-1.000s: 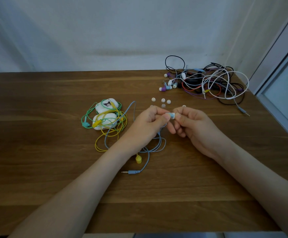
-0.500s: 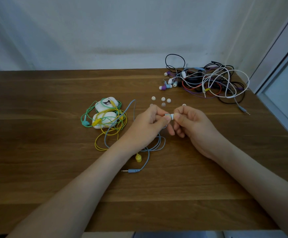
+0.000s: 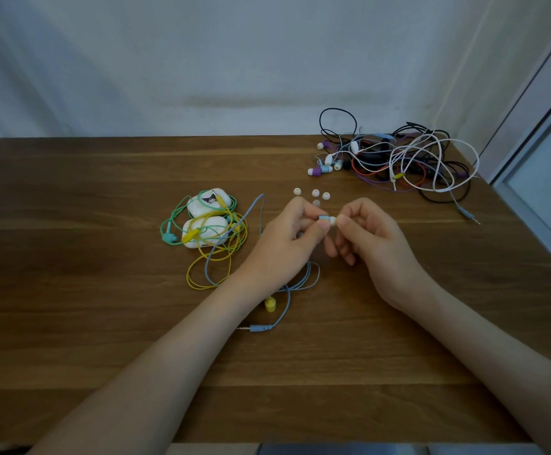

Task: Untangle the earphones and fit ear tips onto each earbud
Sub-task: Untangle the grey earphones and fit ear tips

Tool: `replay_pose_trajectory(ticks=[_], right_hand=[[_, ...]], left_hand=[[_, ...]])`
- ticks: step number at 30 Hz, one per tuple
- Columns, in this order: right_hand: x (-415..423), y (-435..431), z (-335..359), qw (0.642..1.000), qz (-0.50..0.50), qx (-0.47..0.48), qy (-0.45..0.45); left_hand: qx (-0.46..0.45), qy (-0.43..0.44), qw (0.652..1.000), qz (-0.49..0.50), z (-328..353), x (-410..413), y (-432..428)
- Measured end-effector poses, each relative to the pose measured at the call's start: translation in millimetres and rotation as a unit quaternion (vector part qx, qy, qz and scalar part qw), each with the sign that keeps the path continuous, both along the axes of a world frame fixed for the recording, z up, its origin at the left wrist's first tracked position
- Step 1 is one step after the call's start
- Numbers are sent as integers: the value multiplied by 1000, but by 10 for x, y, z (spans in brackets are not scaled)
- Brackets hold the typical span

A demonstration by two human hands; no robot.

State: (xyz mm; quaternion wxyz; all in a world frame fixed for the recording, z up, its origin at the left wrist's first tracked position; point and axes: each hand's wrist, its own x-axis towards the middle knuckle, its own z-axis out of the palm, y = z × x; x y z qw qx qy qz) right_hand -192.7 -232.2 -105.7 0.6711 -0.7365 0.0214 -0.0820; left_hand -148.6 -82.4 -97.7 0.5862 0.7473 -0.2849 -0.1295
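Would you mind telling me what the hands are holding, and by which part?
The left hand pinches the blue earbud by its body; the right hand touches the white ear tip at its end.

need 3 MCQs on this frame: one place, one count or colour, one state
1. Where is the big cable tangle?
A. far right of the table
B. near left corner
C. under the left arm

2. What colour is the loose earbud lying by the left wrist?
A. red
B. yellow
C. black

3. What is the left hand doing?
A. lying flat
B. pinching a blue earbud
C. holding a case

A: the tangle sits far right.
B: the earbud is yellow.
B: left fingers grip the blue earbud, with a white ear tip on its end, right hand beside.
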Motion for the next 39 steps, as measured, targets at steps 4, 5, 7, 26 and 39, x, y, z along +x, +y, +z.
replay_pose_trajectory(ticks=[4, 5, 7, 26, 39], right_hand=[[-19, 5, 20, 998, 49, 19, -20], [-25, 17, 29, 997, 69, 3, -20], [-38, 34, 59, 991, 129, -29, -12], [-328, -590, 441, 965, -42, -259, 9], [-645, -1242, 603, 919, -237, -314, -18]], left_hand=[[-85, 70, 994, -2, 101, -35, 4], [-111, 90, 990, -2, 134, -42, 3], [-140, 94, 986, -8, 198, -60, -16], [27, -3, 994, 104, 894, -151, -64], [452, -57, 885, -97, 631, -370, -359]])
